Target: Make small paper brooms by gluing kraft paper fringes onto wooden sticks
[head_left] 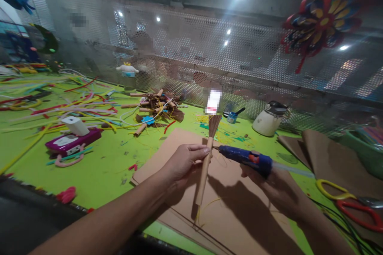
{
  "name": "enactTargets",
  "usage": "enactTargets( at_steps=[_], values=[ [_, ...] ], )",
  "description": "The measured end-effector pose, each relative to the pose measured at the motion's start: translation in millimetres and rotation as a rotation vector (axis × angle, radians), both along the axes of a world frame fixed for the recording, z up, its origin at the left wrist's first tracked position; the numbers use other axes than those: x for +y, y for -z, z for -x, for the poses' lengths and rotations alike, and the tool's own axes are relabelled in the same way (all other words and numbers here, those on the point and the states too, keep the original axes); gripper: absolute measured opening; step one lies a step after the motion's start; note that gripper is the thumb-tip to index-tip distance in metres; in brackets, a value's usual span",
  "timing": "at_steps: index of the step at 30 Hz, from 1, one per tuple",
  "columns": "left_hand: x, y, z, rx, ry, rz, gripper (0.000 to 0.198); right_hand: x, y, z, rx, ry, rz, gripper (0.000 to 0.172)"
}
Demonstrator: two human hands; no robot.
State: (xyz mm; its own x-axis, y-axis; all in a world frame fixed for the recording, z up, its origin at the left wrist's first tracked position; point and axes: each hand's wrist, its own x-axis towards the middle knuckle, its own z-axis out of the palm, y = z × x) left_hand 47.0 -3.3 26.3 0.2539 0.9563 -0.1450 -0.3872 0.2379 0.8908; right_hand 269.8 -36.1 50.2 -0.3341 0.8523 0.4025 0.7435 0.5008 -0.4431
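Brown paper, rolled tight, makes the stick (204,173) you pinch near its top with your left hand (184,161). It stands almost upright, leaning a little to the right. A fan of brown bristles (214,124) spreads from its upper end, and a few loose yellowish strands trail from its lower end. You hold it in the air over the cardboard (233,211), which lies on the green table (104,167).

Your right hand (269,185) is wrapped round the grip of the blue glue gun (248,158). The gun lies nearly level and points left. Its nozzle meets the stick just under the bristles, right beside your left fingertips (206,150). I can't tell whether your finger is on the trigger.

This looks like the gluing step, with the gun set at the joint between bristles and stick. No bead of glue shows at the tip.

For the next move, I'd say:
- Keep the nozzle steady on the joint.
- Squeeze gently.
- Turn the stick with your left hand so the glue runs round it.
- Slide your fingertips down a little first, because they sit very close to the hot tip.
- Keep the drip over the cardboard, not over the table.

Scissors (353,205) with yellow and red handles lie well off to your right. A heap of brown rolls (157,107) sits further back on the left, and neither is in your way.
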Motion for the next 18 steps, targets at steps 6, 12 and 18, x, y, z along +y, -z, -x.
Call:
enactTargets(
  at_steps=[6,12,18],
  values=[
    [-0.5,-1.1,0.5,-0.007,-0.002,0.002,0.026,-3.0,0.2,-0.7,0.019,0.008,0.026,0.03],
    [0.6,0.1,1.7,-0.014,-0.006,-0.02,0.024,-6.3,-3.3,1.2,-0.007,-0.047,0.047,0.023],
    [0.3,-0.9,1.7,-0.012,0.006,-0.007,0.024,-7.1,2.9,-8.0,-0.044,-0.064,0.1,0.019]
  ],
)
